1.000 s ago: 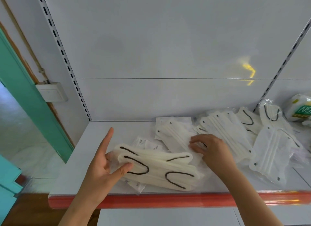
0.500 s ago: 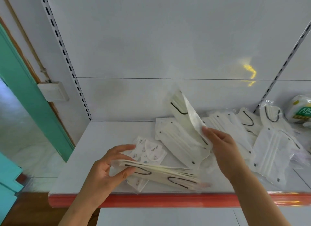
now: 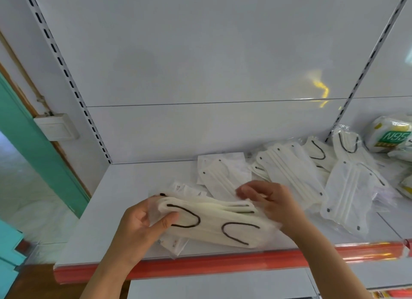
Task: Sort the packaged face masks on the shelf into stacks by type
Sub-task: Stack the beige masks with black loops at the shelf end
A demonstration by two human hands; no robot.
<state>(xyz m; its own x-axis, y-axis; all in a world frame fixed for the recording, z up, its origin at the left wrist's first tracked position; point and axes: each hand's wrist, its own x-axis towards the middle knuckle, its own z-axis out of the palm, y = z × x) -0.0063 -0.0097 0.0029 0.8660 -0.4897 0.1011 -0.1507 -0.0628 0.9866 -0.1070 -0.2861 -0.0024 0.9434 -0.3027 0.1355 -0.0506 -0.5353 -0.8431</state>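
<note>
— So, where's the stack of masks [image 3: 214, 223] right now?

— Over the front part of the white shelf [image 3: 124, 187], just behind its red edge strip [image 3: 200, 265]. Cream masks in clear wrappers, black ear loops showing on top.

— Who's got it?

— Both hands. The left hand [image 3: 142, 223] grips the stack's left end, thumb curled on top and fingers underneath. The right hand [image 3: 274, 200] is at the far right end, its fingers curled onto the upper packets; it looks like a pinch, though that part is blurred.

— Anything under it?

— A small printed packet [image 3: 174, 243] pokes out below the stack, flat on the shelf.

— And the rest?

— A single packaged mask [image 3: 223, 176] lies just behind the hands. To the right, a loose pile of packaged masks [image 3: 312, 176] overlaps itself. Further right, against the back panel, sits a bag marked N95 [image 3: 392, 133].
</note>
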